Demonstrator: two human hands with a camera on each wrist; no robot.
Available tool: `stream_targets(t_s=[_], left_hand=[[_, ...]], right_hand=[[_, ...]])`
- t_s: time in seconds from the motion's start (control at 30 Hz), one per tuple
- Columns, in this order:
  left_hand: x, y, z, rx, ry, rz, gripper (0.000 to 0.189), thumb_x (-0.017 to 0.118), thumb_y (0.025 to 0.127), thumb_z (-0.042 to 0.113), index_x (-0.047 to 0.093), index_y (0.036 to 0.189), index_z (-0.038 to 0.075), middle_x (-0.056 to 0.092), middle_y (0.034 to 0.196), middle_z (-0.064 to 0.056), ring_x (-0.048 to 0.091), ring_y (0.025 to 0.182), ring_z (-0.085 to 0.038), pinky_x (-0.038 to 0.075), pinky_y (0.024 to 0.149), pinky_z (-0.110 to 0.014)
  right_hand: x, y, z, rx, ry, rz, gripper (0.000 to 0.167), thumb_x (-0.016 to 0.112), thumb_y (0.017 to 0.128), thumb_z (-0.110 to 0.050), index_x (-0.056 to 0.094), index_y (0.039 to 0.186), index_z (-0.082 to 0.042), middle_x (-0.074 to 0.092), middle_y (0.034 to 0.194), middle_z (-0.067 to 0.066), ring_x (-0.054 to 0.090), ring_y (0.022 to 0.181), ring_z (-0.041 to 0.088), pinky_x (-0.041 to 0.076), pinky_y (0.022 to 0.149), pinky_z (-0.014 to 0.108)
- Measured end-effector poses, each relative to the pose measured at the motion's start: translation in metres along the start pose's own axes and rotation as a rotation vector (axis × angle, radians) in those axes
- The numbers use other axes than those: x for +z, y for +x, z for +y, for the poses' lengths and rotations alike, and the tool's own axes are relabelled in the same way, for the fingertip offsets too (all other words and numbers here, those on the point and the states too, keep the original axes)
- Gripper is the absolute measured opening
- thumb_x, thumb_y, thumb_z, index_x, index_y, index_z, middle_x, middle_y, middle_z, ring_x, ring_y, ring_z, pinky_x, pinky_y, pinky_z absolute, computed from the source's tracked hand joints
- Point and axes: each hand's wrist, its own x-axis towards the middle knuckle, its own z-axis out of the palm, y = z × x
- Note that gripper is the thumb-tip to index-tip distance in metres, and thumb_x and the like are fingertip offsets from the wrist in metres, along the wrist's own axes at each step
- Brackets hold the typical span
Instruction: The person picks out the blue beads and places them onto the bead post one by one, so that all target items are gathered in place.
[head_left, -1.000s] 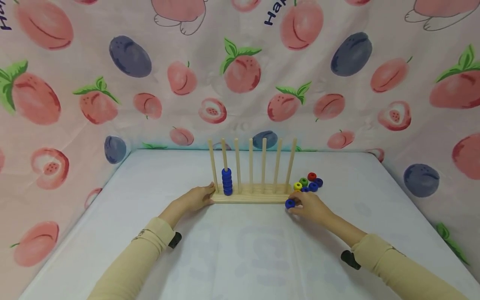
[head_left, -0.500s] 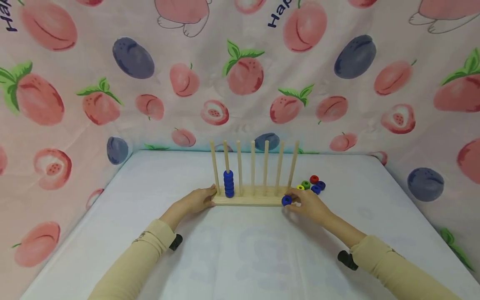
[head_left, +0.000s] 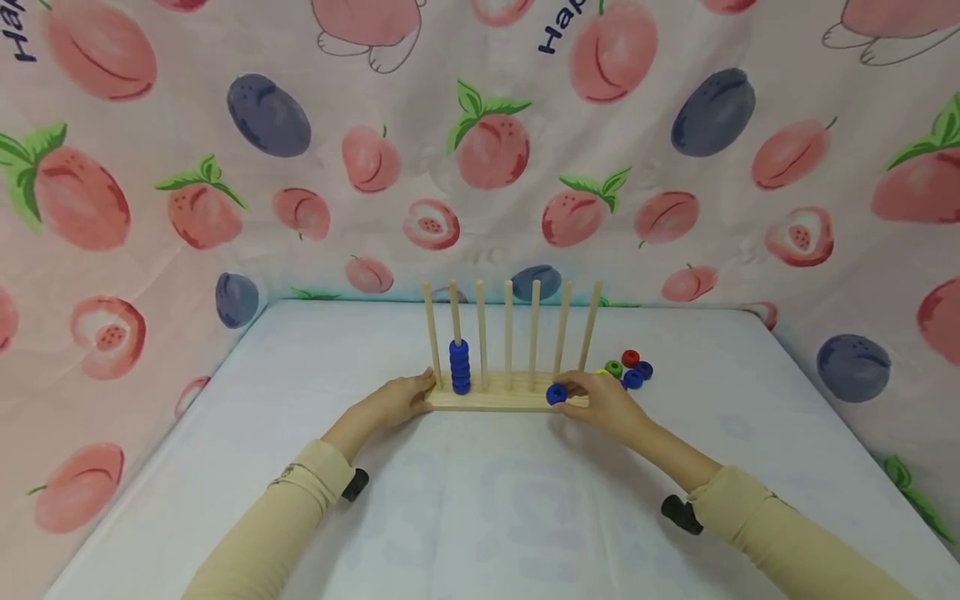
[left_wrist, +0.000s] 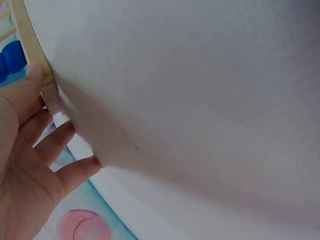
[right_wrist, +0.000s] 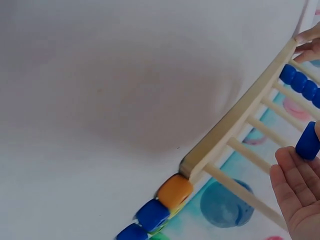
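With the left hand [head_left: 394, 401] we grip the left end of the wooden rack [head_left: 487, 402]; with the right hand [head_left: 611, 405] we pinch the blue bead [head_left: 556, 400] near the rightmost rods [head_left: 564, 329]; we should leave its hole unobstructed

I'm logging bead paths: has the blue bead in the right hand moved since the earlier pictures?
Yes, left: in the head view, the blue bead has come inward from the right end of the wooden rack.

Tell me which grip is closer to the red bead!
Right. The right grip is just in front of the red bead; the left grip is farther, at the left end of the rack.
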Motion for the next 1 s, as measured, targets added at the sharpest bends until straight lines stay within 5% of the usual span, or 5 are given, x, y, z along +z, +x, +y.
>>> stream_targets(t_s=[1.0], left_hand=[[0.005, -0.001, -0.001, 0.0, 0.03, 0.013, 0.053, 0.051, 0.097, 0.016, 0.034, 0.141, -0.007, 0.027, 0.15, -0.023, 0.037, 0.134, -0.04, 0.032, 0.112, -0.048]], right_hand=[[0.007, 0.024, -0.031, -0.124, 0.078, 0.066, 0.032, 0.071, 0.083, -0.01, 0.063, 0.111, 0.005, 0.072, 0.099, 0.016, 0.069, 0.089, 0.029, 0.057, 0.082, 0.045]])
